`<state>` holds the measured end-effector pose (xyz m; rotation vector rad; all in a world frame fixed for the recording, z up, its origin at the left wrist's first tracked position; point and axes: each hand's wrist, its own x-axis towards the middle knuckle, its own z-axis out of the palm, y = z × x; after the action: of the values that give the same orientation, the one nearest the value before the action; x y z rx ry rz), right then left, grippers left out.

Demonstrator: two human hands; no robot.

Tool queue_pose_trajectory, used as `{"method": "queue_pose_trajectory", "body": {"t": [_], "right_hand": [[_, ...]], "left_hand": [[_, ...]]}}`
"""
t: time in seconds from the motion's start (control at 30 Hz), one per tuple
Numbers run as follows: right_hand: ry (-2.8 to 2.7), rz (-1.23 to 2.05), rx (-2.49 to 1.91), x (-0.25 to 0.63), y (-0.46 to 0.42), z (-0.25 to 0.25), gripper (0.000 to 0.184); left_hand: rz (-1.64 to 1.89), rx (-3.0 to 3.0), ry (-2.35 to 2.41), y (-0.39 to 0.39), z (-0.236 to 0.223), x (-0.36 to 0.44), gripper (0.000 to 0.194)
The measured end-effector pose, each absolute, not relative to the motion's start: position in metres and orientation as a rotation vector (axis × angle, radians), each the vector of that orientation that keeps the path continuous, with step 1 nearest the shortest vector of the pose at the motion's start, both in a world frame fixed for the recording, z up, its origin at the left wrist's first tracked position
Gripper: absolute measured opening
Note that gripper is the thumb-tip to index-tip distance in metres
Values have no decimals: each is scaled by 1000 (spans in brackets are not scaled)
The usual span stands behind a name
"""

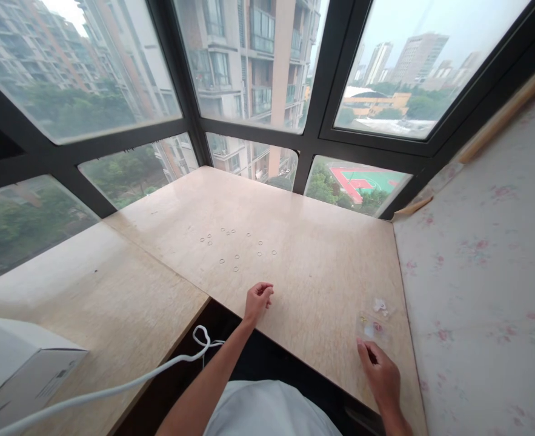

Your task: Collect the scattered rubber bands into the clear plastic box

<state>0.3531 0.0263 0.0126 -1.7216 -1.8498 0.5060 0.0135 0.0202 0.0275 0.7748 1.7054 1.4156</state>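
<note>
My left hand is closed above the near edge of the stone-look ledge, fingers pinched together; whatever they may hold is too small to make out. Beyond it, several thin rings lie scattered on the surface. On the right, my right hand has its thumb and forefinger brought together at the near edge of a clear plastic box. Small reddish and yellowish bits show inside this box. Its clear lid or second compartment holds something whitish. I cannot tell whether the right fingers grip anything.
A white box stands at the lower left, with a white cable running past it to the ledge's edge. Dark-framed windows border the far side. A flower-patterned wall rises on the right.
</note>
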Motion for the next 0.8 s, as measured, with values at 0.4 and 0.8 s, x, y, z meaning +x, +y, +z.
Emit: {"method": "queue_pose_trajectory", "body": {"t": [0.4, 0.8], "right_hand": [[-1908, 379, -1774, 347, 25, 20, 55], [-1910, 328, -1830, 347, 26, 16, 59]], "left_hand": [[1272, 723, 2440, 61, 54, -196, 33], [438, 1092, 2708, 74, 49, -287, 29]]}}
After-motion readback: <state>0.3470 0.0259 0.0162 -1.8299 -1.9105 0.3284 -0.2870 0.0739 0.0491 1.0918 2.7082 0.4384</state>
